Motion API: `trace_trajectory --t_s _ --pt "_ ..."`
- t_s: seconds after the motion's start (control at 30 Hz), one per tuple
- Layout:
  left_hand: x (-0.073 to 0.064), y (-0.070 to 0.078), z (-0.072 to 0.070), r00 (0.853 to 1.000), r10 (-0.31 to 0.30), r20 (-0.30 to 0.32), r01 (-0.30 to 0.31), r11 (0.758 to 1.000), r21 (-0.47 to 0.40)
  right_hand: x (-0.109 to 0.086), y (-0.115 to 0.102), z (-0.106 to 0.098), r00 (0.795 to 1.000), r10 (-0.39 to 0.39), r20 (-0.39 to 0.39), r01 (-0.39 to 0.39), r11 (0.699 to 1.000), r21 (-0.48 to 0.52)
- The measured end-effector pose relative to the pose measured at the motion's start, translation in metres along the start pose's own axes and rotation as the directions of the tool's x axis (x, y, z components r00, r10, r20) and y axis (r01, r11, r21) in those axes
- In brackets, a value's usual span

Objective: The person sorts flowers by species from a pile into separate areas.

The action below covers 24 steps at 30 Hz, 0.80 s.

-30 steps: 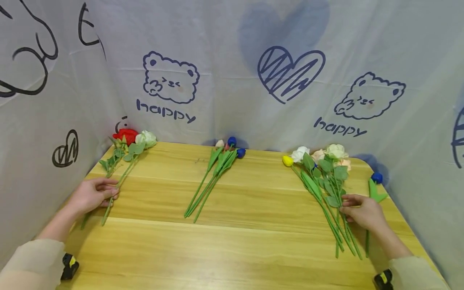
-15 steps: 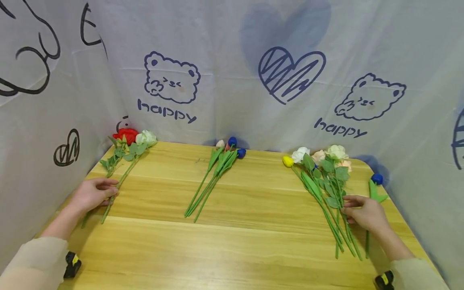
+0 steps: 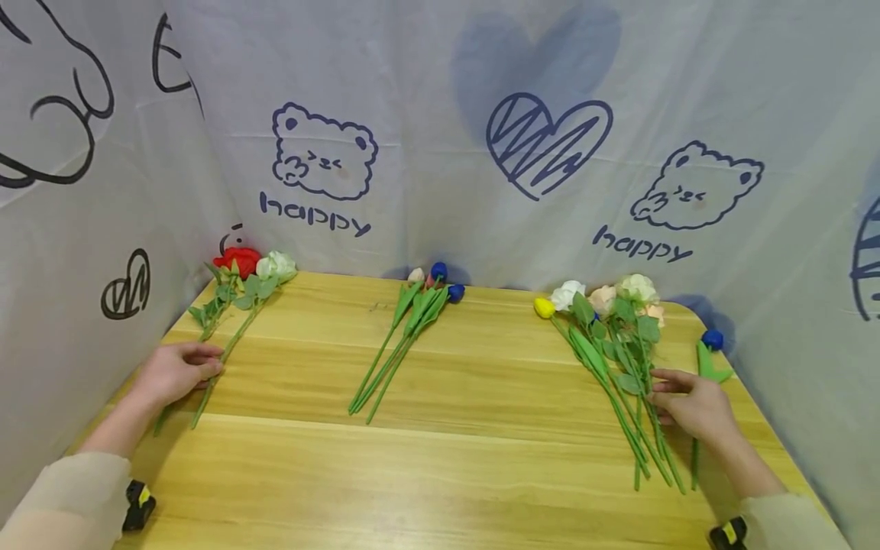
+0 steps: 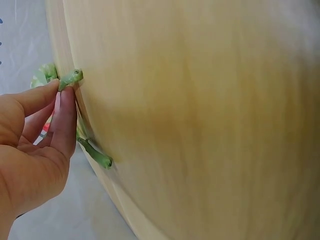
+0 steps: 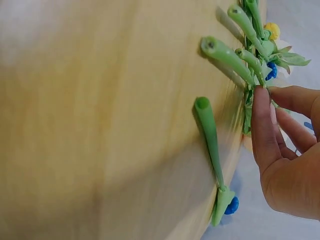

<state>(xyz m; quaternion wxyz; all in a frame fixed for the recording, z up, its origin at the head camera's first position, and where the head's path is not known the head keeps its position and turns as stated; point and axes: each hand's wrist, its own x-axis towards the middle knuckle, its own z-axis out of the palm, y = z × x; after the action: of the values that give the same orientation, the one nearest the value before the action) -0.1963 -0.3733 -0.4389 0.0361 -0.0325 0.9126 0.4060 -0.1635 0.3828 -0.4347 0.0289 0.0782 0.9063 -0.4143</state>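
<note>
At the table's left, my left hand (image 3: 175, 373) pinches the green stem (image 4: 70, 79) of a pale greenish-white rose (image 3: 277, 266) between thumb and fingertips. A red rose (image 3: 238, 261) lies beside it, its stem passing partly behind that hand. On the right, my right hand (image 3: 694, 401) pinches a stem in a bunch of white, cream and peach roses (image 3: 637, 289); which bloom that stem bears cannot be told. A yellow tulip (image 3: 544, 308) lies at the bunch's left side. To the right of this hand is a single blue tulip (image 3: 712, 341), its stem partly covered by the hand.
Several tulips, with blue heads (image 3: 438, 271) and a pale one (image 3: 415, 275), lie together at the middle back of the wooden table (image 3: 412, 489). White cloth (image 3: 426, 153) with drawn bears and hearts hangs behind and along both sides.
The head view has shifted very slightly. Both hands keep their hold on the stems, and the flowers stay where they were.
</note>
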Motion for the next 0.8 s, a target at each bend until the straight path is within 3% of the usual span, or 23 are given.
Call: trace_trajectory --t_s 0.23,0.47,0.67,0.8 --pt "0.0 0.001 0.0 1.0 -0.009 -0.008 0.009 1.0 0.016 -0.002 0.002 0.002 0.999 0.006 -0.038 -0.003 0.997 0.075" --pt "-0.004 0.009 0.004 0.996 -0.001 -0.094 0.01 0.995 0.099 -0.005 -0.006 0.004 0.992 -0.004 -0.125 0.024 0.987 0.159" --pt "-0.005 0.032 0.017 0.98 -0.02 -0.197 0.011 0.999 -0.048 -0.009 -0.022 0.012 0.973 -0.016 -0.23 0.078 0.961 0.264" --pt "-0.006 0.055 0.031 0.967 -0.026 -0.253 -0.023 0.981 -0.191 -0.011 -0.035 0.02 0.962 -0.016 -0.274 0.119 0.925 0.361"
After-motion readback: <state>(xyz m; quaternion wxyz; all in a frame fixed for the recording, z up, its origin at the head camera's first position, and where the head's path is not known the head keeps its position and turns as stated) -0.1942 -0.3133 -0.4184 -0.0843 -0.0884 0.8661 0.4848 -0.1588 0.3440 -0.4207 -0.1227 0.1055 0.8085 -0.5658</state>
